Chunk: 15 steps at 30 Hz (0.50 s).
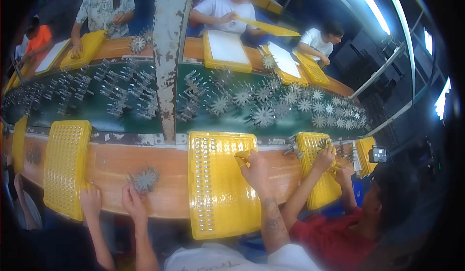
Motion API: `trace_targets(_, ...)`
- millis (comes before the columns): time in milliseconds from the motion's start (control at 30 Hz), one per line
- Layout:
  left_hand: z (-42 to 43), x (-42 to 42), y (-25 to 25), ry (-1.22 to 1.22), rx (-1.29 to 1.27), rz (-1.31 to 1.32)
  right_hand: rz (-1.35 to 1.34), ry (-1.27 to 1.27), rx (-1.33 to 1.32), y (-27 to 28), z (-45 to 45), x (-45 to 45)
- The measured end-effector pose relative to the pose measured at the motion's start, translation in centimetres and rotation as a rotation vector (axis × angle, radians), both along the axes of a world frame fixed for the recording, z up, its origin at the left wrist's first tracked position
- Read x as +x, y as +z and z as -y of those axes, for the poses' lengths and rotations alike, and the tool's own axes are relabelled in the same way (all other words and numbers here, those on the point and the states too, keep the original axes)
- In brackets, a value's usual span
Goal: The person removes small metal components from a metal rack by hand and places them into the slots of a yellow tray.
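Note:
My left hand is closed at the edge of a star-shaped metal part with many thin prongs; its fingertips seem to pinch one side of it. My right hand hovers over a yellow tray, with yellow covers on some fingers. Thumb and forefinger are curled together; whatever is between them is too small to make out. Small silver metal pieces sit in columns along the tray's left side, with a few more near its top.
A green belt carries many star-shaped metal parts behind a worn post. A co-worker's hand rests by the left tray. Another co-worker's hand works over the right tray. More people sit across the belt.

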<state>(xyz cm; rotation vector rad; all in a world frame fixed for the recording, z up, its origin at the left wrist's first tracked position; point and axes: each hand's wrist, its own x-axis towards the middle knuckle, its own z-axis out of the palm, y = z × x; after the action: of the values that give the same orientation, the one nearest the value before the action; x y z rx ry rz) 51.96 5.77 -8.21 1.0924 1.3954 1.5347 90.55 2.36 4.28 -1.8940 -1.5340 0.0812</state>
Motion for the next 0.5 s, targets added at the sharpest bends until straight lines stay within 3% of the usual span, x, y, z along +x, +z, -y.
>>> trace_targets(300,0.8,-1.2,-0.3,-0.058,-0.090,-0.015,0.168,0.159,-0.160,-4.0,-6.4,-3.0)
trace_targets(400,0.2,-2.3,-3.2,-0.036,-0.137,0.035,0.172,0.119,-0.258,-4.1,-6.6,-3.2)
trace_targets(433,-0.1,-3.0,-4.4,-0.069,-0.065,-0.017,0.164,0.109,-0.264,-4.3,-6.7,-3.1)
trace_targets(467,-1.3,-3.7,-9.2,0.014,0.145,-0.066,0.176,0.110,-0.273,-4.2,-6.8,-3.0)
trace_targets(500,-1.5,-3.7,-9.6,0.061,0.162,-0.145,0.184,0.123,-0.279,-4.2,-6.7,-2.9)
